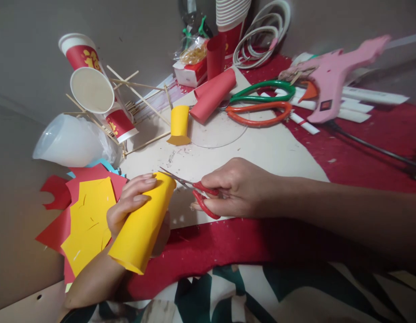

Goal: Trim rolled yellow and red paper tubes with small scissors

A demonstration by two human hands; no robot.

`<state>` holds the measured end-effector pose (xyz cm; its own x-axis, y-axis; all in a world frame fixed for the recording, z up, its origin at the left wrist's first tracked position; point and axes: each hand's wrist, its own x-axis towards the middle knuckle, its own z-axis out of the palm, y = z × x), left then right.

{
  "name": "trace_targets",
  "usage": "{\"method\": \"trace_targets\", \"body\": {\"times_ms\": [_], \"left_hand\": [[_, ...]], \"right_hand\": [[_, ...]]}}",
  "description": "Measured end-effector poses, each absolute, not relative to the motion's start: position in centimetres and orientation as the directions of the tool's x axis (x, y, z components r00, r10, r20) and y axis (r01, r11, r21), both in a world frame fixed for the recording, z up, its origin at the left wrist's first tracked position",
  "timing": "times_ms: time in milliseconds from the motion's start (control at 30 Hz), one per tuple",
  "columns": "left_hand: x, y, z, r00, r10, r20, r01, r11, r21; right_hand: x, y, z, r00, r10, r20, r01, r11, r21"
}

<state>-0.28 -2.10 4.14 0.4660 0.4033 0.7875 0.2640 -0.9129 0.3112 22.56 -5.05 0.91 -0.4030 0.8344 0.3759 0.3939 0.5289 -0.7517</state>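
Observation:
My left hand (132, 204) is wrapped round a yellow paper tube (143, 229), which tilts with its upper end toward the right. In my right hand (233, 190) are small scissors (208, 204) with red handles. Their blades are spread a little and reach the tube's upper rim; whether they cut into it I cannot tell. Just beyond stands a short yellow paper cylinder (179, 124) with a flared lower edge. Two red paper tubes (213, 96) lie behind it, beside large scissors (262, 102) with one green and one orange handle.
A pink glue gun (339, 76) with a black cord lies at the right, near white paper rolls (356, 105). Red-and-white paper cups (92, 89) and wooden sticks (140, 96) form a structure at the left. Yellow paper scraps (88, 220) lie below. A coiled white cable (262, 33) is at the back.

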Motion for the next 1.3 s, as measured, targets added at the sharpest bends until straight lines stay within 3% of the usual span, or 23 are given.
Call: {"method": "trace_targets", "body": {"times_ms": [167, 367, 633, 833, 1000, 1300], "left_hand": [[0.1, -2.3, 4.3, 0.439, 0.423, 0.793, 0.275, -0.903, 0.33], [0.3, -2.0, 4.0, 0.431, 0.363, 0.826, 0.207, -0.931, 0.301], [1.1, -2.3, 3.8, 0.335, 0.451, 0.827, 0.277, -0.886, 0.371], [0.3, -2.2, 4.0, 0.396, 0.471, 0.788, 0.322, -0.875, 0.362], [-0.6, -1.8, 3.9, 0.489, 0.429, 0.76, 0.274, -0.902, 0.333], [-0.7, -1.7, 4.0, 0.501, 0.406, 0.764, 0.16, -0.912, 0.379]], "right_hand": [[22.4, -5.1, 0.9, -0.416, 0.843, 0.341, 0.328, 0.489, -0.809], [22.4, -5.1, 0.8, -0.411, 0.839, 0.356, 0.299, 0.493, -0.817], [22.5, -5.0, 0.6, -0.422, 0.825, 0.375, 0.292, 0.516, -0.805], [22.5, -5.0, 0.5, -0.417, 0.827, 0.376, 0.316, 0.52, -0.793], [22.5, -5.0, 0.5, -0.4, 0.841, 0.364, 0.383, 0.514, -0.767], [22.7, -4.8, 0.1, -0.403, 0.83, 0.387, 0.399, 0.539, -0.741]]}}
